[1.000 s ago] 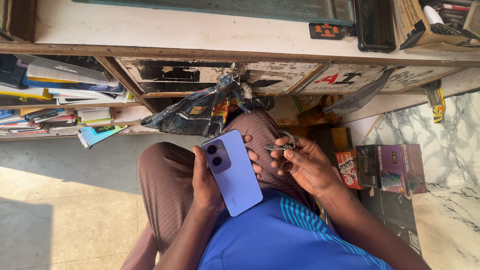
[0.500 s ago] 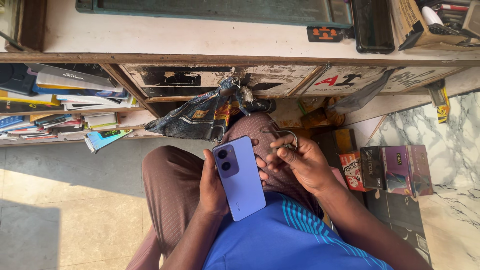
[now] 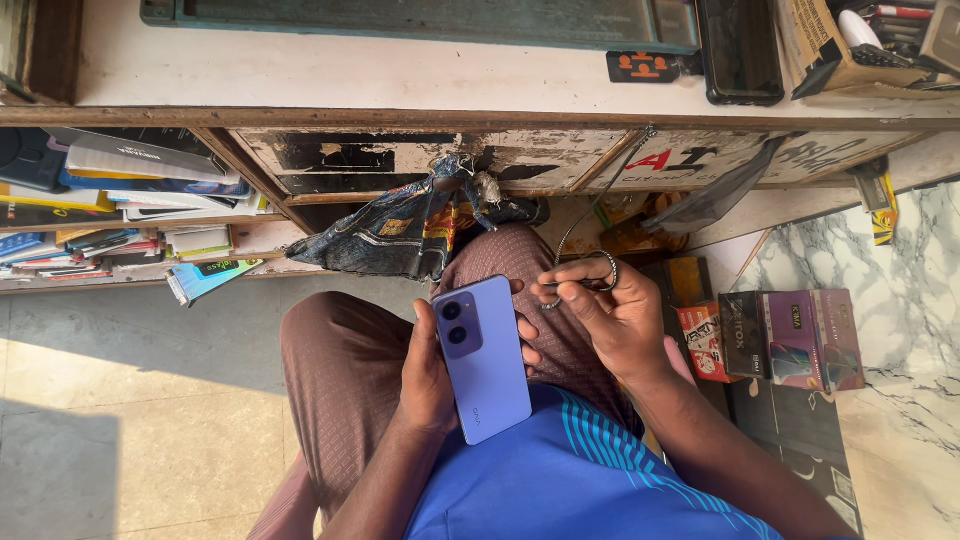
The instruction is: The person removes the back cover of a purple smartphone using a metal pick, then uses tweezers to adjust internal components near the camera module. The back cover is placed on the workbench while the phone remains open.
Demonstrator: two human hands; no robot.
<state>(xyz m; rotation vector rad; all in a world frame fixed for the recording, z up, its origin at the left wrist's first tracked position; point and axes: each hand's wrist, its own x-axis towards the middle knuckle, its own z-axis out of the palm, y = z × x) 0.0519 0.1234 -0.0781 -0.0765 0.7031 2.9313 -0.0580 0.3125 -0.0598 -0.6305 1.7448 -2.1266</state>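
Head view looked straight down on a seated person's lap, brown trousers and a blue striped shirt. The left hand was wrapped around a lilac smartphone, back side up with its twin camera lenses at the far end, thumb on the left edge and fingertips curling round the right edge. The phone sat over the lap, between the knees, just left of the other hand. The right hand was closed, its fingers pinching a small metal tool with a ring loop, held just right of the phone's upper corner and not touching it. A thin wire ran from there up toward the counter.

Beyond the knees hung a crumpled dark patterned cloth under the edge of a worn white counter. On the counter's far right lay a black phone beside a cardboard box. To the left, shelves held stacked booklets and papers. On the right, small coloured boxes stood against a marble-look floor.
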